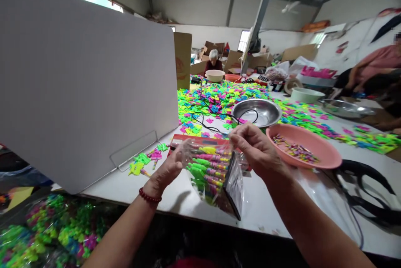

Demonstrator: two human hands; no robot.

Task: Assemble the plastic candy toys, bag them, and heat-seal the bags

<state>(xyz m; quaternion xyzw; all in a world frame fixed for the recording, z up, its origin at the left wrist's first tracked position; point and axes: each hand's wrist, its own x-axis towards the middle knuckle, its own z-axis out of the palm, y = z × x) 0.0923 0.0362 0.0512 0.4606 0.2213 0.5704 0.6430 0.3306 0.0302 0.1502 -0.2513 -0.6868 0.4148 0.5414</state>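
Note:
A clear plastic bag (239, 186) stands tilted at the table's front edge. Inside it is a row of bright green, pink and yellow plastic toys (208, 170) with patterned stick-like ends. A dark strip runs down the bag's right side. My left hand (169, 168), wearing a red bead bracelet (150, 195), grips the bag at its upper left. With thumb and fingers pinched, my right hand (258, 149) holds the upper right edge of the film. Behind the bag lies a flat red box (181, 138). Loose green and pink toys (142, 159) lie left of my left hand.
A large white board (90, 80) stands at left beside a wire frame (134, 151). A pink basin (328, 151) of small patterned sticks, a steel bowl (269, 113) and a black-handled device (369, 193) are at right. Colourful pieces (203, 101) cover the far table; two people sit beyond.

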